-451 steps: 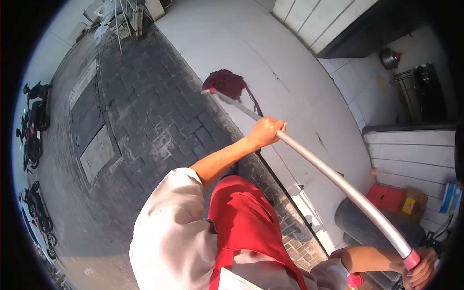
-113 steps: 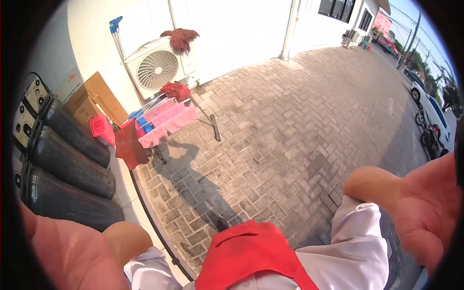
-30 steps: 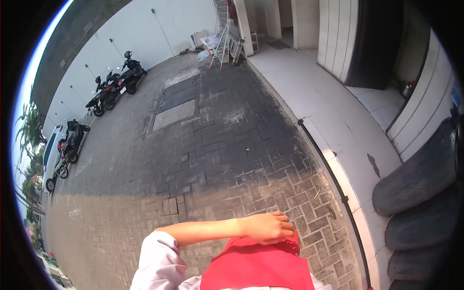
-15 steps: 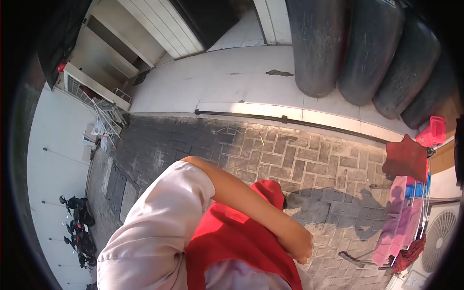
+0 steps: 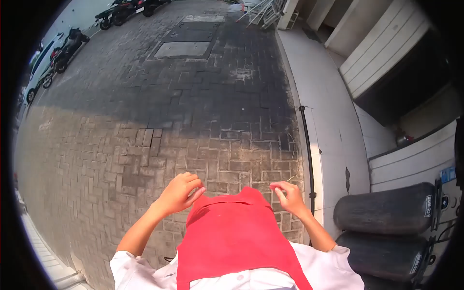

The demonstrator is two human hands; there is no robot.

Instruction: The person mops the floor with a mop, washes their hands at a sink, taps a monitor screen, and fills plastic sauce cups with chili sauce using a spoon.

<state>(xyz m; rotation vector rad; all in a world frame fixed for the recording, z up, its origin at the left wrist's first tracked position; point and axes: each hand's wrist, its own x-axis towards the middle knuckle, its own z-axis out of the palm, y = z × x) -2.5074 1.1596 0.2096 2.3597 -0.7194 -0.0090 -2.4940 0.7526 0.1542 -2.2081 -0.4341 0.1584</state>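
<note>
My left hand (image 5: 182, 193) is raised beside the upper left edge of the red apron (image 5: 234, 232). Its fingers are loosely bent with the thumb apart, and nothing shows in it. On the apron's other side is my right hand (image 5: 288, 197), held over the paving. Thumb and fingers are parted there, with no object between them. A fold crosses the top of the apron.
Brick paving (image 5: 193, 121) spreads ahead, part sun, part shade. On the right, a dark rail (image 5: 308, 150) edges a pale raised walkway (image 5: 328, 111). Black cylinders (image 5: 384, 209) stand at lower right. Motorcycles (image 5: 70, 48) and ladders (image 5: 263, 12) are farther off.
The view has swung back toward the yard and walkway; the drying rack is out of sight. My left arm no longer crosses the apron, and both hands now show, one on each side.
</note>
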